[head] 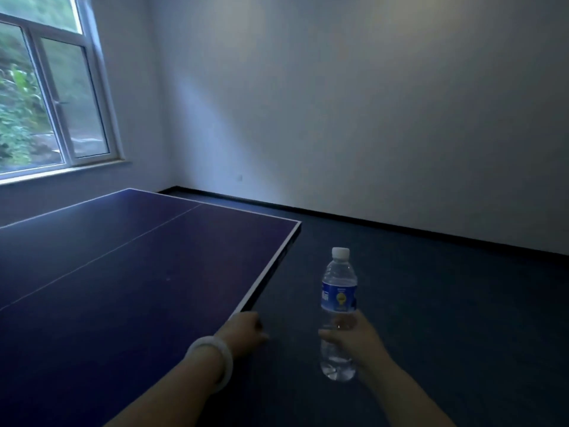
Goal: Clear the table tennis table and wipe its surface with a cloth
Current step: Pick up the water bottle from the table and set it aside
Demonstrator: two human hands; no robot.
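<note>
Head view, the only one supplied: we find the dark blue table tennis table with white edge lines (pixel 129 272) filling the frame from nine o'clock round to six, its visible top carrying nothing but its markings. Our right hand (pixel 358 340), at about five o'clock, has fingers and thumb wrapped round the lower body of a clear plastic water bottle with a white cap and blue label (pixel 338 306); the bottle stands upright, off the table, over the dark floor (pixel 446 318) just past the table's side edge. Our left hand (pixel 246 329), wearing a pale smooth bangle (pixel 212 363) at the wrist, lies at that side edge near six o'clock; its fingers are turned under and hidden, so we cannot tell whether it grasps the edge or merely rests there. No cloth is visible. We judge the clearing step to be in hand. To do it well we should keep the bottle upright with the cap uppermost, maintain the low grip firmly, set it down well apart from the table, and only then fetch a cloth. A white-framed window (pixel 58 97) sits at ten o'clock.
</note>
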